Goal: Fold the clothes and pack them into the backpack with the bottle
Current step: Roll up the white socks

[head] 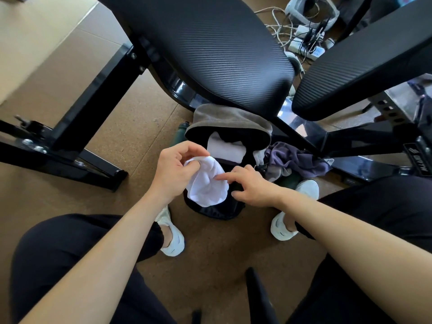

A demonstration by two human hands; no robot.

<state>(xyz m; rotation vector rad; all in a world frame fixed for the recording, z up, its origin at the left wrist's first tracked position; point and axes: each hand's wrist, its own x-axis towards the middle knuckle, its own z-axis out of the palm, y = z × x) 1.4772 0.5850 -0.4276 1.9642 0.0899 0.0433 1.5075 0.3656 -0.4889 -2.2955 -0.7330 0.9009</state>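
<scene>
An open black backpack (215, 210) with a grey-brown flap (224, 118) stands on the floor between my feet. A folded white garment (225, 148) lies inside it. My left hand (175, 169) pinches the top of a small rolled white cloth (208, 185) and holds it over the backpack's opening. My right hand (252, 185) touches that cloth with its forefinger, the other fingers loosely curled by the backpack's rim. A dark green bottle (181, 134) lies on the floor left of the flap, mostly hidden. A crumpled purple garment (297, 160) sits to the right of the backpack.
A black weight bench (210, 50) stretches over the backpack, with its frame legs (93, 108) on the left and a second pad (364, 66) on the right. Cables and power strips (304, 40) lie at the back. The floor is brown cork.
</scene>
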